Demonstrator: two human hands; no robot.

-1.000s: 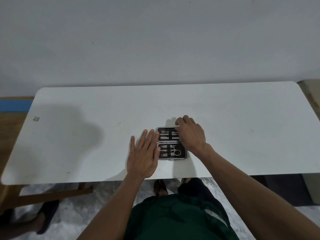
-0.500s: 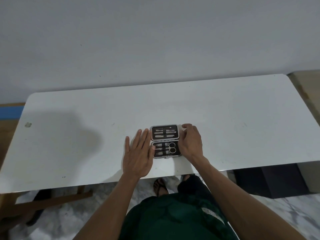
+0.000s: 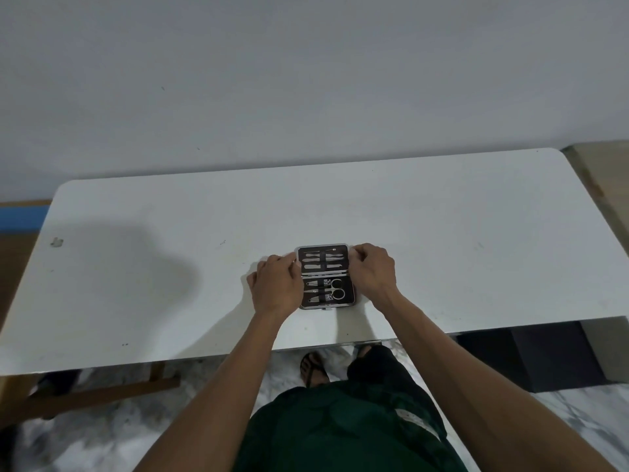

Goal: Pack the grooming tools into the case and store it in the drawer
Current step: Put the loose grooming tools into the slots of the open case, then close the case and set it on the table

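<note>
Black-lined and edged in silver metal, the small hinged grooming case lies open flat near the front edge of the white rectangular table, and we see both bare hands closed in on its far half. The left hand is curled, knuckles up, its fingertips pinching the left rim of the upper half; the right hand mirrors it, fingers bent over the right rim. Both forearms reach forward from the bottom of the frame, converging on the case.

The silver grooming tools sit strapped in their slots: we count four slim implements in the far half, and in the near half a pair of scissors with two ring handles beside what look like two clippers; finer detail is too small to tell.

The table stands against a plain pale grey wall. A soft shadow falls across its left side. Below, we see a marbled grey-white floor, a wooden frame at left, a dark green garment and one sandalled foot.
</note>
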